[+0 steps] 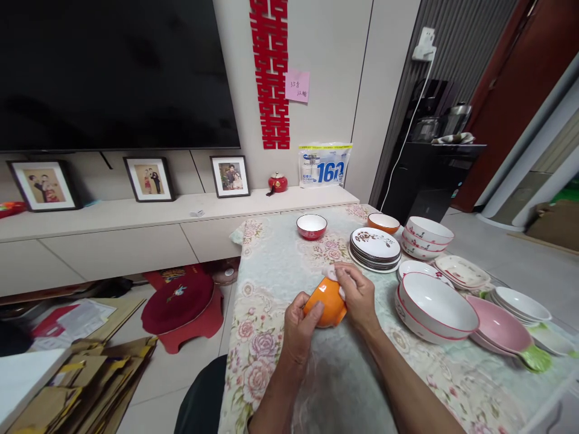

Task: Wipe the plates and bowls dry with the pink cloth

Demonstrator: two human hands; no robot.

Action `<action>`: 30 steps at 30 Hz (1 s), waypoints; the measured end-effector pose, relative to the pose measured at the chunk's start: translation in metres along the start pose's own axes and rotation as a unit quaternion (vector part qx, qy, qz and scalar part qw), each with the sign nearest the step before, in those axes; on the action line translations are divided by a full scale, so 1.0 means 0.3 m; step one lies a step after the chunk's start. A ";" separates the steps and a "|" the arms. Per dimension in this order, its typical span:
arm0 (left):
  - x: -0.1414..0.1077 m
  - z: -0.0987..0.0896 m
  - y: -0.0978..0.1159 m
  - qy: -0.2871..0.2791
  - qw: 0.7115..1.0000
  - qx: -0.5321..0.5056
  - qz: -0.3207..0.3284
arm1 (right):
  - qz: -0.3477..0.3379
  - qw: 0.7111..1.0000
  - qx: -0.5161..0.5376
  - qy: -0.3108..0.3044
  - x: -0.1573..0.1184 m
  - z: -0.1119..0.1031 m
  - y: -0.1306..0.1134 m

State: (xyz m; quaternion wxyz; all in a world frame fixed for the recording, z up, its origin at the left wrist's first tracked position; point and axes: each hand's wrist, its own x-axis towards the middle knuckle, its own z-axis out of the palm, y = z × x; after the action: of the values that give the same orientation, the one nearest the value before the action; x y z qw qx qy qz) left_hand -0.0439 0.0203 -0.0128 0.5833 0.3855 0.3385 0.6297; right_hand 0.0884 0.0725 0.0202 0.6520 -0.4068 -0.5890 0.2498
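An orange bowl (326,302) is held tilted above the flowered tablecloth (257,355), low in the middle of the head view. My left hand (301,322) grips its left side, with the thumb across the orange outer wall. At its upper right edge, my right hand (357,295) pinches a white cloth or tissue (332,273) against the bowl. Most of the bowl's inside is hidden from the camera. Beyond my hands stands a small red bowl (312,227) with a white inside.
A stack of plates (375,244), another orange bowl (383,223), stacked white bowls (427,232), a large white bowl (438,304) and a pink dish (500,322) crowd the table's right side. A red stool (181,301) stands left of the table.
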 end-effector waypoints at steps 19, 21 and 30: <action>0.010 0.003 0.007 0.028 0.998 -0.041 0.026 | -0.260 0.951 -0.149 -0.071 -0.063 0.046 -0.074; 0.004 0.013 0.013 0.024 0.998 -0.065 0.008 | -0.194 0.974 -0.107 -0.041 -0.045 0.027 -0.047; 0.003 0.035 0.038 0.094 0.976 -0.198 0.006 | 0.253 0.926 0.260 0.102 -0.005 0.030 0.051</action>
State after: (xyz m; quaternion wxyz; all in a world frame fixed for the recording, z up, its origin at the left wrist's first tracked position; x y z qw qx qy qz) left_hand -0.0400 0.0198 0.0021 0.6097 0.2038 0.2583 0.7211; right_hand 0.0818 0.0819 0.0066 0.7062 -0.3822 -0.3113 0.5082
